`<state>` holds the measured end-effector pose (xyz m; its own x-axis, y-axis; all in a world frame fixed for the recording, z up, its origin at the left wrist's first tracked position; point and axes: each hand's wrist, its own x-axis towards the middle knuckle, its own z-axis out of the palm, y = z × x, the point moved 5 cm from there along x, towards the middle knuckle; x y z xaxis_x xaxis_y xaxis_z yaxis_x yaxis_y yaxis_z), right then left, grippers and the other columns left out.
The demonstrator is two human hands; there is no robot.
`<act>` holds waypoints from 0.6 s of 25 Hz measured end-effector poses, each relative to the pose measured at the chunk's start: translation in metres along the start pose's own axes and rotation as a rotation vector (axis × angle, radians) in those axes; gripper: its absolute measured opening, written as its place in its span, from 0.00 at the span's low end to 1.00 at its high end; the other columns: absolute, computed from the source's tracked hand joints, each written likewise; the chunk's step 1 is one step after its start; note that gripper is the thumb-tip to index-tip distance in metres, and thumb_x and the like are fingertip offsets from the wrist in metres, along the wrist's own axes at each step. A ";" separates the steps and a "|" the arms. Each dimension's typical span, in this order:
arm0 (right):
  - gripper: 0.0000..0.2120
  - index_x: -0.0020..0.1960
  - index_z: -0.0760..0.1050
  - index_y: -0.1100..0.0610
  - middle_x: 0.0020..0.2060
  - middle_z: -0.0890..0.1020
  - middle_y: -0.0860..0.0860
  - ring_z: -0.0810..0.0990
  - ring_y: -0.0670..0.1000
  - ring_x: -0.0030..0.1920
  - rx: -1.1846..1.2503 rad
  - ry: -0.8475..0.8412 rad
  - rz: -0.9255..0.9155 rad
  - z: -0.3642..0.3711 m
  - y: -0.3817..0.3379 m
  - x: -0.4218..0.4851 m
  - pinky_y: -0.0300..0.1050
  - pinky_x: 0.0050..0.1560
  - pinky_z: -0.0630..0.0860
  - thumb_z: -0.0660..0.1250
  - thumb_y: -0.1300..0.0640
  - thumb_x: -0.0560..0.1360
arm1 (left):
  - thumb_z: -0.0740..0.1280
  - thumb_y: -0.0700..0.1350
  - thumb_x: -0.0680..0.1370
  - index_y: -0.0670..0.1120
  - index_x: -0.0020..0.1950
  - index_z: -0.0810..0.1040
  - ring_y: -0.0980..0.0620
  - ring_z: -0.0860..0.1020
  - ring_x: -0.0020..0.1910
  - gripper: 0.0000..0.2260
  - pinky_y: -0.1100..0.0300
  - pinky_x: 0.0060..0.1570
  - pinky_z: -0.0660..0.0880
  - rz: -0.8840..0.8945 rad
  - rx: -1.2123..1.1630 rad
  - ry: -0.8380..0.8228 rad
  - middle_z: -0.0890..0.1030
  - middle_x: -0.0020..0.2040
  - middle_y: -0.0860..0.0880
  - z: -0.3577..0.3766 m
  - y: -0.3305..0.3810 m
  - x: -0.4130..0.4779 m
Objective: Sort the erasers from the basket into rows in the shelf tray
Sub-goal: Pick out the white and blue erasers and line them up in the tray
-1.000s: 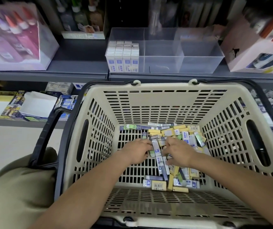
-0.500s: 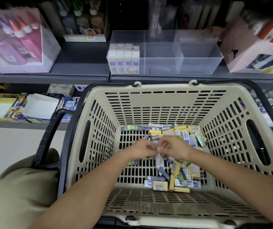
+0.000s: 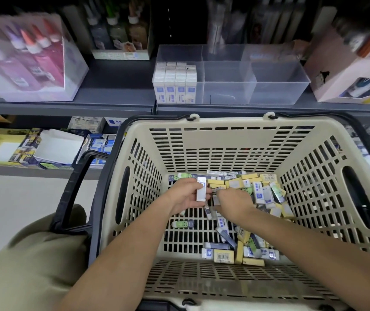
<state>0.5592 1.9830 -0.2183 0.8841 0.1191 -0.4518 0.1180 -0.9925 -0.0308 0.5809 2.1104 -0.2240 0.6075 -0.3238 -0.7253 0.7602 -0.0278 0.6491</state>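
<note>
Beige slotted plastic basket (image 3: 231, 122): regular grid of dark rectangular slots on walls and floor, black rim band, black loop handle (image 3: 67, 194). Loose erasers inside are mixed: pale-yellow blocks (image 3: 235, 182) with white barcode labels, white blocks in blue-printed sleeves (image 3: 260, 194), and a green-and-white eraser in a dark navy sleeve (image 3: 180, 224). White block eraser with blue print at one end (image 3: 201, 191). Clear plastic shelf tray (image 3: 278, 86): white boxed erasers with blue label squares (image 3: 175, 84), same pattern repeating. Dark grey shelf board (image 3: 112, 86). Clear box of bottles (image 3: 29, 55): pink and purple bodies, white and orange caps. Khaki trousers (image 3: 29, 265).
</note>
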 end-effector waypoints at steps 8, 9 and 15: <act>0.11 0.48 0.71 0.54 0.39 0.77 0.48 0.78 0.52 0.43 0.669 -0.008 0.138 0.003 0.006 0.003 0.45 0.41 0.75 0.70 0.58 0.69 | 0.59 0.46 0.81 0.43 0.52 0.75 0.48 0.80 0.45 0.09 0.52 0.50 0.78 0.033 -0.079 0.078 0.81 0.49 0.42 -0.011 0.000 0.004; 0.12 0.50 0.72 0.55 0.40 0.78 0.50 0.79 0.52 0.44 0.816 -0.001 0.162 0.000 0.010 0.004 0.46 0.45 0.77 0.71 0.60 0.69 | 0.61 0.46 0.80 0.41 0.55 0.75 0.48 0.80 0.46 0.09 0.52 0.50 0.78 0.045 -0.091 0.090 0.79 0.50 0.42 -0.013 0.001 0.005; 0.11 0.52 0.75 0.59 0.36 0.79 0.52 0.76 0.44 0.29 1.227 -0.021 0.166 -0.017 0.016 -0.002 0.32 0.24 0.69 0.70 0.64 0.70 | 0.64 0.40 0.78 0.41 0.56 0.75 0.49 0.82 0.42 0.08 0.50 0.48 0.78 0.002 -0.138 -0.003 0.82 0.44 0.45 -0.008 0.003 0.002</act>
<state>0.5665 1.9674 -0.2025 0.8393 0.0008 -0.5437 -0.5060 -0.3648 -0.7816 0.5859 2.1176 -0.2253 0.6089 -0.3261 -0.7231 0.7834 0.1037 0.6128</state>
